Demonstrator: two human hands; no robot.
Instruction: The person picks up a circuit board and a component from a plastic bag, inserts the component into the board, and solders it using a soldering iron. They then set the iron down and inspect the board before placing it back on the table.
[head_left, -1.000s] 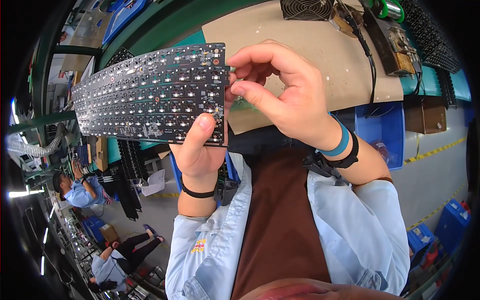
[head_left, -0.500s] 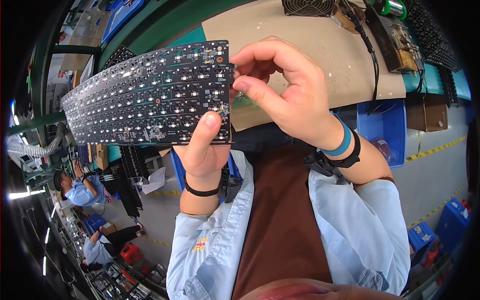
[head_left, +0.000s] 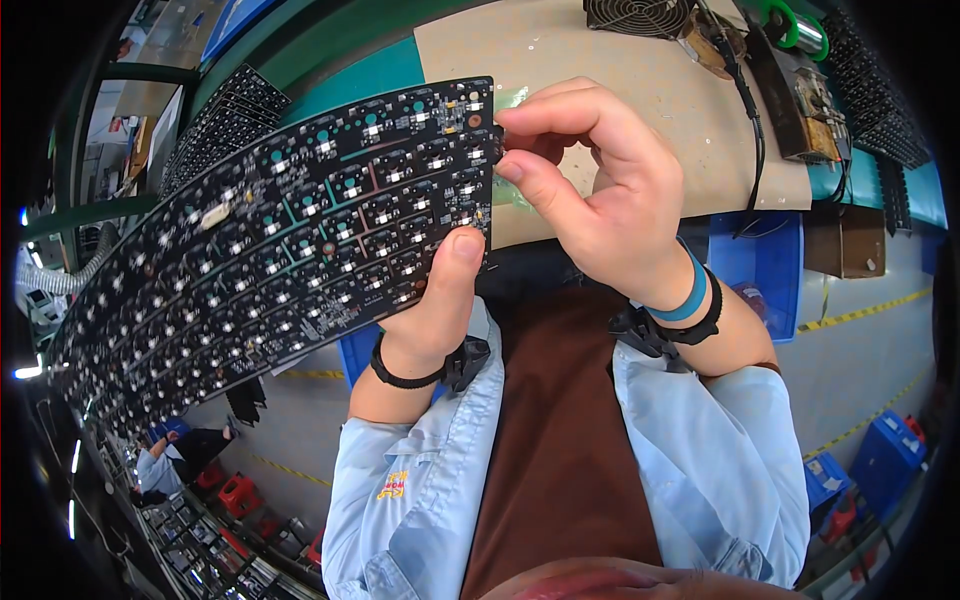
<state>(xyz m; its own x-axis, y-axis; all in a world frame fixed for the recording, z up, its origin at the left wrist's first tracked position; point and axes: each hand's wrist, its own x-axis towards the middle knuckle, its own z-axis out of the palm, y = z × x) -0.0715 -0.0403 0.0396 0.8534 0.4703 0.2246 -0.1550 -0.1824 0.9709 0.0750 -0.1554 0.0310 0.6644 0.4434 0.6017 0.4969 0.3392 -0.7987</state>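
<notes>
A long black circuit board (head_left: 300, 240), with rows of small white and metal parts, is held up on the left, tilted so its far-left end hangs lower. My left hand (head_left: 437, 300) grips its lower right corner, thumb on the facing side; the fingers are hidden behind it. At the board's right edge, my right hand (head_left: 620, 210) has thumb and forefinger closed around a small dark piece, too small to name. Behind these fingertips lies a shiny greenish clear sheet (head_left: 512, 98) on brown paper.
Brown paper (head_left: 700, 175) covers the bench. Along its far side are a fan (head_left: 640, 14), a black cable (head_left: 748, 120) and a green solder spool (head_left: 800, 30). More boards stand at left (head_left: 225, 125). A blue bin (head_left: 755, 260) is below the bench edge. A person (head_left: 175, 460) works farther off.
The board's left end has swung downward and the board looks larger. Both hands have shifted slightly right in view, with the right still pinching at the board's edge.
</notes>
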